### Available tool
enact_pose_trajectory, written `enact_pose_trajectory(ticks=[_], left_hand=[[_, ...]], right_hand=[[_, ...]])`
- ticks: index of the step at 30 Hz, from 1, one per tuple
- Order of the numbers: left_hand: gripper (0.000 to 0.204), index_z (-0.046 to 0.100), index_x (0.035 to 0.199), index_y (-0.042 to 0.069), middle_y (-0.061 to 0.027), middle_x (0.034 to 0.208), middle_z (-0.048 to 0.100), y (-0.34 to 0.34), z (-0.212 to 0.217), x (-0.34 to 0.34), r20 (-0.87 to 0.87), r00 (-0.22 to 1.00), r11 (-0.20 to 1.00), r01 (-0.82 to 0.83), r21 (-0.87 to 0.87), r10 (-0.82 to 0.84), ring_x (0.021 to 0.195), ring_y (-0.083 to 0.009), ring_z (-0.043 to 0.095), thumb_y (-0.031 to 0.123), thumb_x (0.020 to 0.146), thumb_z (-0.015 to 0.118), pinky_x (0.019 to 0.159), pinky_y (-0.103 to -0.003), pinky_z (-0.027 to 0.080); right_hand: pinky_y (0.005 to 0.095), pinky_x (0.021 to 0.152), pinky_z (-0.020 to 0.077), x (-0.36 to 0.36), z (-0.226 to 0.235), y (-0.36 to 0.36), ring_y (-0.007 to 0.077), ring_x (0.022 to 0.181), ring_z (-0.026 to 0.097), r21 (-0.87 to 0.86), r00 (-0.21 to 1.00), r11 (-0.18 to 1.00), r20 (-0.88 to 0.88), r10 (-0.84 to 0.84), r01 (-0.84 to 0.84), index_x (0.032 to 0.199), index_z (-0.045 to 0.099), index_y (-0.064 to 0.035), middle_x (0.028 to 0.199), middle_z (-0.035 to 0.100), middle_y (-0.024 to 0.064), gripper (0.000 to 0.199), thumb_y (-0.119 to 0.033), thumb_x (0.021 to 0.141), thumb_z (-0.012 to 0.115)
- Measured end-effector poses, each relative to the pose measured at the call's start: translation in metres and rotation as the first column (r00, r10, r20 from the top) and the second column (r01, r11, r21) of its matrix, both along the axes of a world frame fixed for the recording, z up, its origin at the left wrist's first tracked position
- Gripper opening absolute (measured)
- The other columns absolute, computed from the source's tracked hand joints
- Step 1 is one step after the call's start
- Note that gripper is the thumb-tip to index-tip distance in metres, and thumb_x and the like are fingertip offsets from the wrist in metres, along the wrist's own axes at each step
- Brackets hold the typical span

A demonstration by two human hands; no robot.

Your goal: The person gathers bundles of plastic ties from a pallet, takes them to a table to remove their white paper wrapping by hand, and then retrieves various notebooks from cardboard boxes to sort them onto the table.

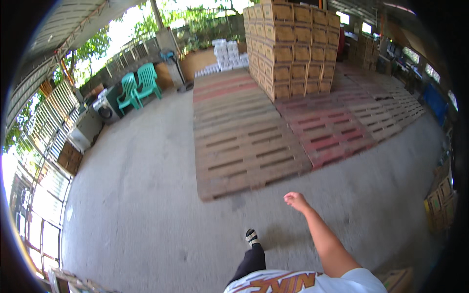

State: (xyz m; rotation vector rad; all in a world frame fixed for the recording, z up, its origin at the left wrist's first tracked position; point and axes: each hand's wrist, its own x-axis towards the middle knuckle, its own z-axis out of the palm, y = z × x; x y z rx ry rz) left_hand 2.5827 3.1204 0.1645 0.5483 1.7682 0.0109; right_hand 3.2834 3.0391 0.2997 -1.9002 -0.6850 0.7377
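Green plastic chairs (139,85) stand far off on my left, two of them side by side near a white washing machine (105,110). A metal fence (46,127) runs along that side, with trees behind it.

Moving toward the middle, I see the grey concrete floor (146,195), wide and bare. Low down in the middle is my foot in a sandal (251,237), with a black trouser leg (251,263) above it.

Past the foot lie flat wooden pallets (239,141), laid out like a big mat. Some red pallets (332,129) lie beside them on the right. A tall stack of brown cardboard boxes (293,46) sits at the far end of the pallets. Small white packs (227,53) are piled to the left of that stack.

My right hand (294,199) is out in front, just short of the near edge of the wooden pallets. It touches nothing. The fingers are curled in loosely, like a soft fist, and hold nothing. The pallets are the nearest thing to the fingers, a little ahead and to the left of them. My right arm is bare, fairly straight, and comes up from the lower right. I cannot see my left hand at all.

More brown boxes (442,200) stand at the far right edge.
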Motion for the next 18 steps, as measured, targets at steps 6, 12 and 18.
enact_pose_trajectory(ticks=[6, 12, 18], left_hand=[[0.044, 0.049, 0.117, 0.011, -0.0095, 0.112, 0.054, 0.368, -0.013, 0.346, -0.498, 0.186, 0.128, 0.981, 0.148, -0.847, 0.099, -0.0237, 0.053, 0.04, 0.084, 0.041, 0.083, -0.036, 0.042], [0.036, 0.058, 0.101, 0.007, -0.0135, 0.092, 0.062, 0.65, 0.134, 0.951, -0.265, 0.279, -0.095, 0.503, 0.859, -0.923, 0.088, -0.0297, 0.057, 0.035, 0.079, 0.055, 0.075, -0.037, 0.045], [0.028, 0.058, 0.102, 0.01, -0.0117, 0.097, 0.061, 0.843, 0.27, 1.247, -0.031, 0.241, 0.051, 0.328, 0.943, -0.97, 0.087, -0.0278, 0.059, 0.027, 0.08, 0.056, 0.076, -0.033, 0.047]], right_hand=[[0.0268, 0.057, 0.0444, 0.145, -0.057, 0.248, 0.0092, 0.061, 0.051, -0.02, 0.975, 0.982, -0.127, 0.183, -0.187, 0.086, 0.057, -0.0059, 0.072, 0.058, -0.0001, 0.016, -0.021, 0.081, 0.058], [0.0344, 0.049, 0.0432, 0.4, -0.157, 0.216, 0.0179, 0.055, 0.055, -0.672, 0.741, 0.739, -0.472, -0.478, 0.048, 0.065, 0.061, -0.0066, 0.062, 0.059, 0.0085, 0.022, -0.029, 0.069, 0.061], [0.0336, 0.051, 0.0439, 0.574, -0.115, 0.318, 0.0192, 0.055, 0.055, -0.733, 0.968, 0.671, -0.076, -0.24, 0.109, 0.066, 0.061, -0.0051, 0.057, 0.056, 0.009, 0.015, -0.017, 0.074, 0.056]])
